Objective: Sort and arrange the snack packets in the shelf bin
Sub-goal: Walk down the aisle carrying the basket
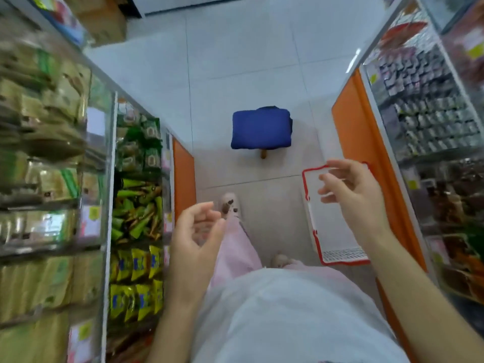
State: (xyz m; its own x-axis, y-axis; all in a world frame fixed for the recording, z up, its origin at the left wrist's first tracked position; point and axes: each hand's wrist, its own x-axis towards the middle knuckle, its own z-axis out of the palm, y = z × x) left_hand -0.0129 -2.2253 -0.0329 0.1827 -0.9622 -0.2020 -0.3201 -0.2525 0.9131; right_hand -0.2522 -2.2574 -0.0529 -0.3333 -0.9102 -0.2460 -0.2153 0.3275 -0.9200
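Just blurry, illegible snack packets (136,213)

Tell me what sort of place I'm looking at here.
Most likely a snack shop aisle. Clear-fronted shelf bins on the left hold green cone-shaped packets and yellow packets, rows of grey packets fill the right side, and a tiled floor runs between.

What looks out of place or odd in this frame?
A red-rimmed white tray lies on the floor by the right shelf, and a blue stool stands mid-aisle. The left hand and right hand hold nothing.
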